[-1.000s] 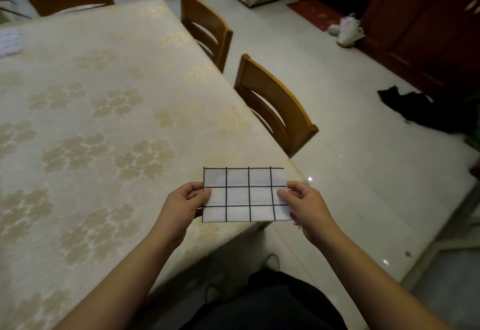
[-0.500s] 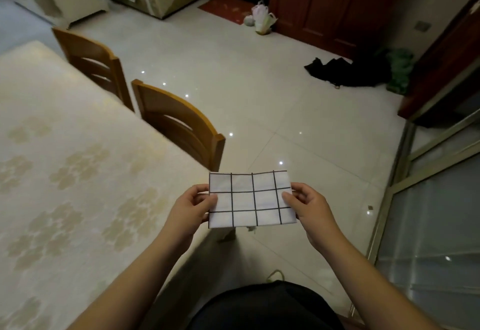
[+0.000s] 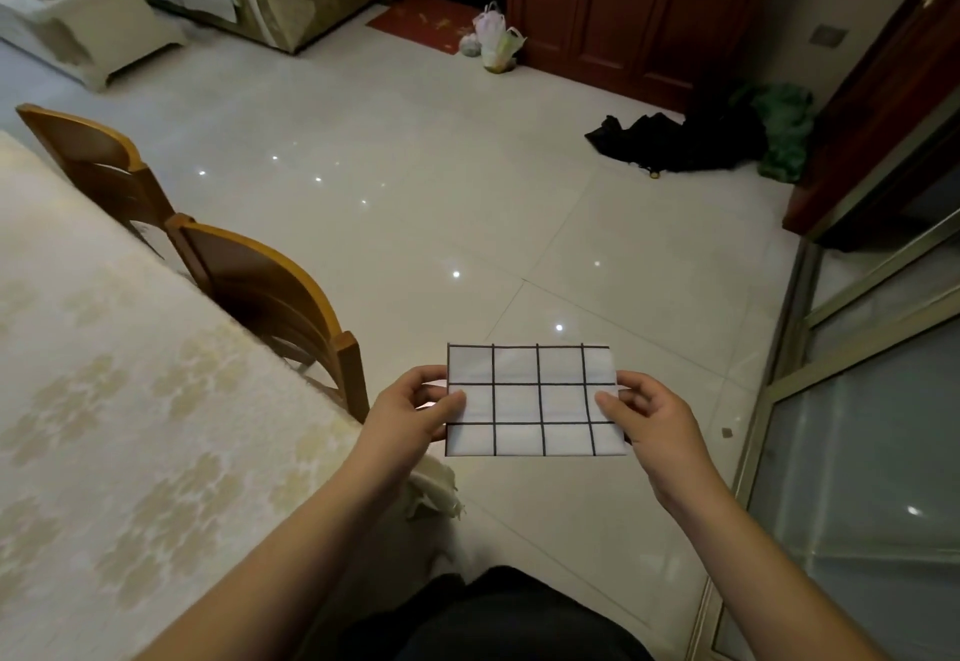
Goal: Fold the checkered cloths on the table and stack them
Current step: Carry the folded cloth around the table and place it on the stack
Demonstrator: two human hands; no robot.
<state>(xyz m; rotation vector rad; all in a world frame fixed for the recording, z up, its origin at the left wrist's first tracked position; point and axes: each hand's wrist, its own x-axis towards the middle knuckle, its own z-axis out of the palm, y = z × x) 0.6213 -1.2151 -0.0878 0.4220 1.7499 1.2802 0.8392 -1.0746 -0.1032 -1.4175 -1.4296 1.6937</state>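
Left hand (image 3: 410, 413): pinches left edge of the folded white black-gridded cloth (image 3: 535, 400).
Right hand (image 3: 652, 418): pinches its right edge.

checkered cloth (image 3: 535, 400): thin white fabric, matt, smooth and flat, crossed by dark grid lines
table (image 3: 104, 426): covered in cream woven cloth with a dull gold floral pattern, slight sheen
chairs (image 3: 270, 286): varnished wood, satin gloss
floor (image 3: 441, 203): pale polished tile, glossy, mirrored ceiling lights
cabinet (image 3: 623, 10): dark red lacquered wood
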